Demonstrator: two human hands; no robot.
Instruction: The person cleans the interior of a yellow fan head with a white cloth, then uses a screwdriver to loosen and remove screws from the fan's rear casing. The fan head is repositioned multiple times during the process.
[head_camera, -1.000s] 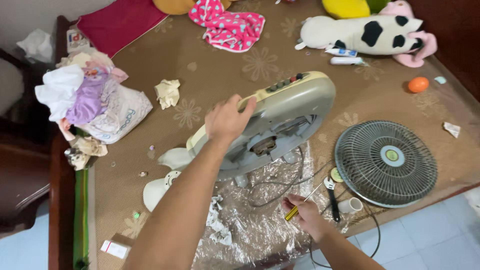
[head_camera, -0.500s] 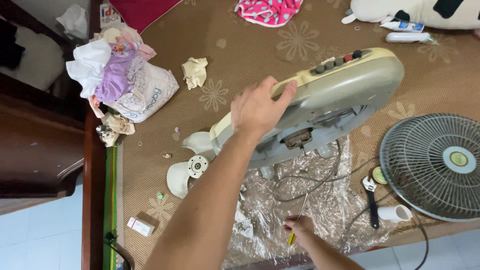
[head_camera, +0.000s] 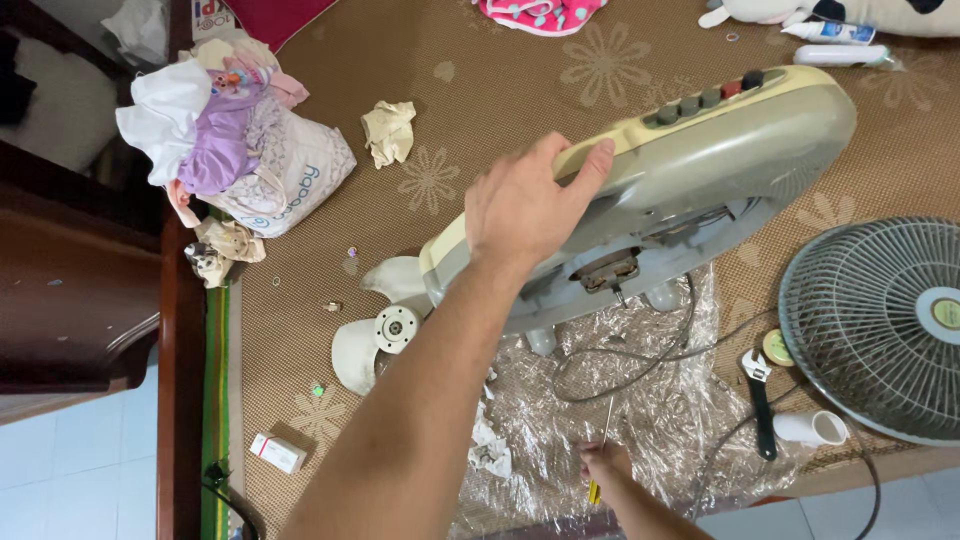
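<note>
Compared with the earlier frames, the view is drawn closer and the fan base now fills more of the picture, while the left hand is kept on its edge as before. This hand is spread wide, with the fingers curled over the rim, so the base is held tilted above the clear plastic sheet. The right hand is closed around a thin screwdriver with a yellow handle, pointed up toward the open underside. White fan blades are lying beside the base, and the wire grille is well apart on the mat. The step is judged to be the opening of the underside; the tip must next be guided to a screw there.
</note>
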